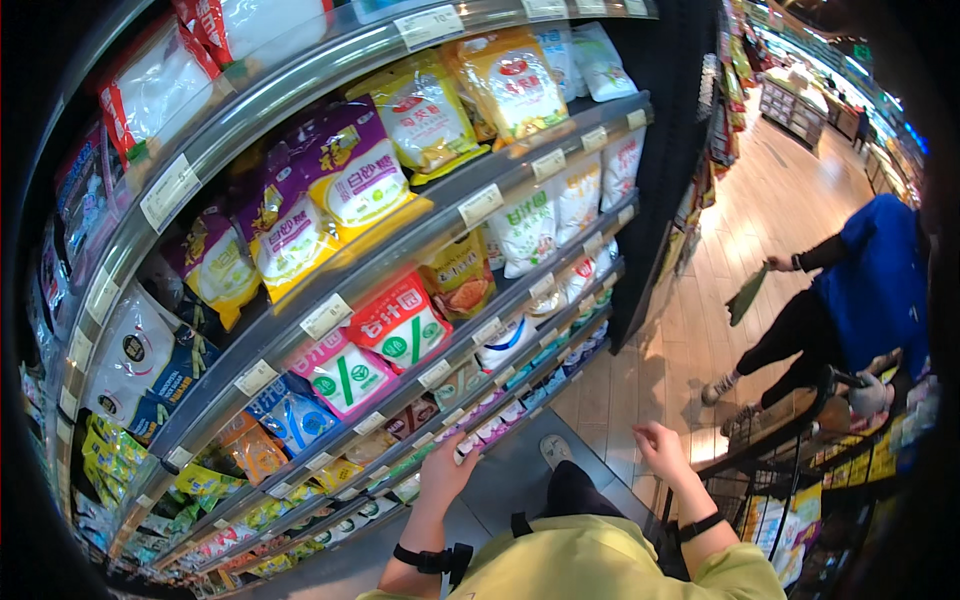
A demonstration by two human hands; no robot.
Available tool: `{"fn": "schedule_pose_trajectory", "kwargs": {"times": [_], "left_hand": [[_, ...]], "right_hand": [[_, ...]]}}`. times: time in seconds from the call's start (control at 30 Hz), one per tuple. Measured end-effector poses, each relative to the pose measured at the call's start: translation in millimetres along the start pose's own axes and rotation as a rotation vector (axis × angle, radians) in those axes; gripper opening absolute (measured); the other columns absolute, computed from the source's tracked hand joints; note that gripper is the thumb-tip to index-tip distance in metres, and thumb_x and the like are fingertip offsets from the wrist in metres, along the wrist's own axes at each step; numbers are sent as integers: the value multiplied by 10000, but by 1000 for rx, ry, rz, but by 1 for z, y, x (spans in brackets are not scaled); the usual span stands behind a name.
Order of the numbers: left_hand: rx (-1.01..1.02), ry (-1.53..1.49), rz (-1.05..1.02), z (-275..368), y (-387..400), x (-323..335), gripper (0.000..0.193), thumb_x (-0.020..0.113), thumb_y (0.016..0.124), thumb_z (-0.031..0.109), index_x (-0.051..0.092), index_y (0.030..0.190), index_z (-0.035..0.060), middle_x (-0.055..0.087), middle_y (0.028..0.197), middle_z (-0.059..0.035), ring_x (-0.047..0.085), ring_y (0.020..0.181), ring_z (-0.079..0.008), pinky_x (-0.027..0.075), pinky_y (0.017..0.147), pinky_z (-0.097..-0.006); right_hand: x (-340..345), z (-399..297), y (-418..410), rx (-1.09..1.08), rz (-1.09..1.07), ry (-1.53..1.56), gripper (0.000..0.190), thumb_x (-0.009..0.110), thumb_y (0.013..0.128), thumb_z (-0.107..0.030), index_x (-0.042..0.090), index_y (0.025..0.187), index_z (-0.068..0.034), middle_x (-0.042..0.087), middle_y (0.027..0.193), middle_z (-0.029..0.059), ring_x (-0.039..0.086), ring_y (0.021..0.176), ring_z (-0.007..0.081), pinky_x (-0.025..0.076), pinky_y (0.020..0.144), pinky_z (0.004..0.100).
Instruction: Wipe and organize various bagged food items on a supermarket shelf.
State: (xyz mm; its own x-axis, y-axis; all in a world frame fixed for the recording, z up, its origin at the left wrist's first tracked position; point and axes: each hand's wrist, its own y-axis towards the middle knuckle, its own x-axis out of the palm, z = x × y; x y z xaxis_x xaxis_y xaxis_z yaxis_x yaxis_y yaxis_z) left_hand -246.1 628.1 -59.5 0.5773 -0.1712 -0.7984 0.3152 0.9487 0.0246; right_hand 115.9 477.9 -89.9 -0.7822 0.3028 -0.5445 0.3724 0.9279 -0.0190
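Observation:
My left hand is beside the lower shelves, its fingers partly hidden. A small white patch shows at its fingertips; I cannot tell whether this is something held or a pack behind. My right hand hangs over the floor with loosely curled fingers, and nothing shows in it. Before me, a supermarket shelf rack carries bagged goods: a red-and-white bag, a pink-and-white bag and a blue bag. Purple-and-yellow bags sit a tier higher, near a yellow bag.
Price tags line the shelf edges. A black-framed shopping cart with packaged goods stands at my right. Beyond it a person in a blue top holds a dark green, flat item. Wood-look flooring runs towards distant display stands.

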Motion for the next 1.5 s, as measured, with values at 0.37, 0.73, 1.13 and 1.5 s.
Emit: {"fn": "schedule_pose_trajectory", "kwargs": {"times": [0.37, 0.73, 1.13, 1.5], "left_hand": [[23, -87, -389, 32, -44, 63, 450, 644, 819, 334, 590, 1175, 66, 643, 1074, -183, 609, 1000, -355, 489, 854, -411], [322, -89, -546, 127, -55, 155, 435, 694, 802, 219, 594, 1164, -1, 650, 1065, -196, 638, 963, -277, 488, 847, -347], [617, -80, -769, 360, -150, 239, 457, 671, 831, 168, 545, 1243, 15, 620, 1144, -195, 617, 1010, -235, 481, 857, -338], [420, -28, -721, 373, -193, 251, 437, 677, 826, 166, 563, 1215, 5, 629, 1118, -183, 612, 1017, -255, 479, 883, -351]], "right_hand": [[-51, 5, -191, 356, 151, -87, 208, 576, 861, -92, 622, 1040, 5, 666, 953, 185, 661, 870, 291, 514, 768, 351], [-136, 31, -311, 388, 380, -10, 252, 577, 873, -163, 605, 1074, -12, 662, 973, 169, 639, 914, 310, 501, 808, 379], [-287, 236, -454, 881, 372, -153, 431, 703, 761, -240, 580, 1125, -45, 631, 1034, 169, 618, 946, 296, 491, 834, 360], [-260, 305, -416, 639, -4, -400, 398, 624, 687, -41, 551, 1078, -24, 586, 1090, 188, 566, 1061, 342, 487, 856, 400]]}}
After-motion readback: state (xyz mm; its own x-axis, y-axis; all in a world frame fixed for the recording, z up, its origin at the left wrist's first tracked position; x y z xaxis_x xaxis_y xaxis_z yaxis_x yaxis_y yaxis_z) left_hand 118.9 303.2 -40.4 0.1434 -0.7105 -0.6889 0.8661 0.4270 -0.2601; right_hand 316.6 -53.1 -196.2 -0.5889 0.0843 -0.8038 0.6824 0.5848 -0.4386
